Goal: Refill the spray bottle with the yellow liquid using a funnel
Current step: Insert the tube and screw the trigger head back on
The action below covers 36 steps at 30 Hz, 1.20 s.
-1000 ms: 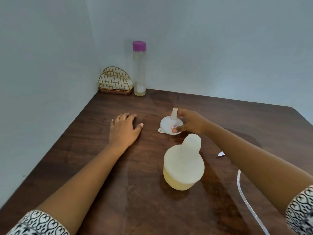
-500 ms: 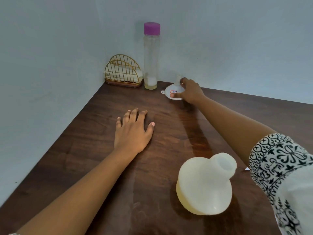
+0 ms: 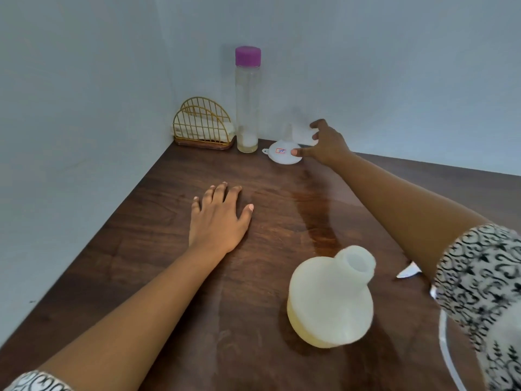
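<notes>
Table (image 3: 169, 249): dark brown wood grain, with a paler reddish-brown streak toward 1 o'clock. Walls (image 3: 394, 66): pale blue-grey. Tall bottle (image 3: 247, 108) at 12 o'clock: clear, purple cap, whitish residue at the base. Wire rack (image 3: 201, 122) at 11 o'clock: gold, on a brown base. Funnel (image 3: 283, 153): white, with a small red-and-blue label. Squat bottle (image 3: 329, 300) at 5 o'clock: translucent white, yellow liquid at the bottom. Sleeve (image 3: 479, 283) at 4 o'clock: white with black scroll pattern.
</notes>
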Available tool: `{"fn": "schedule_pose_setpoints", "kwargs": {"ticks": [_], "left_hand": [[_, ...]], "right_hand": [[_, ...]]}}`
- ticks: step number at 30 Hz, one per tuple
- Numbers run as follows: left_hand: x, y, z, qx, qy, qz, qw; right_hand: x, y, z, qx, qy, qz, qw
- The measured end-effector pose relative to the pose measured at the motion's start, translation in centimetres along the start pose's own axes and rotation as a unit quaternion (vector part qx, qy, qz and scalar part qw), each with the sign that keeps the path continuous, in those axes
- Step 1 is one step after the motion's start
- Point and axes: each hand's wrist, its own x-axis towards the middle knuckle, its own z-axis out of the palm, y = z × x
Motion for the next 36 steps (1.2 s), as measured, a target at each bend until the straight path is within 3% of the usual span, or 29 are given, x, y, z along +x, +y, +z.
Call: {"fn": "schedule_pose_setpoints", "kwargs": {"ticks": [4,7,11,14,16,20,22,27,32,34,36], "left_hand": [[-0.1,0.2,-0.7,-0.02,-0.007,-0.006,1.0],[-0.9,0.3,-2.1,-0.154,0.022,-0.021,0.988],[-5.4,1.1,-5.7,-0.403,0.171,-0.083,0.895],[-12.2,3.4,-9.3,-0.54,0.267,-0.015,0.798],[-17.5,5.9,-10.3,-0.602,0.192,0.027,0.775],[-25.4,12.4,-8.2,-0.607,-0.221,-0.02,0.763],[-27.0,14.9,-6.8,-0.572,-0.328,-0.028,0.751],[-27.2,19.0,-5.6,-0.625,-0.355,-0.063,0.692],[-26.7,20.4,-5.4,-0.653,-0.342,-0.079,0.671],[-26.6,19.9,-5.7,-0.663,-0.335,-0.083,0.665],[-26.4,18.9,-6.3,-0.675,-0.318,-0.082,0.661]], "right_hand": [[-5.9,1.5,-6.7,0.009,0.023,0.027,0.999],[-11.9,3.3,-10.5,0.018,0.028,0.05,0.998],[-19.7,6.1,-12.7,0.023,0.024,0.08,0.996],[-23.7,8.1,-12.6,-0.003,0.029,0.121,0.992],[-25.5,9.3,-12.1,-0.015,0.04,0.163,0.986],[-27.3,9.8,-11.1,0.005,0.026,0.225,0.974],[-27.5,9.3,-10.5,0.027,0.033,0.245,0.969],[-27.4,8.2,-9.2,-0.045,0.043,0.276,0.959],[-27.0,8.3,-8.7,-0.022,0.066,0.297,0.952],[-26.8,8.2,-8.9,0.055,0.072,0.323,0.942],[-26.5,8.0,-9.3,0.202,0.071,0.337,0.917]]}}
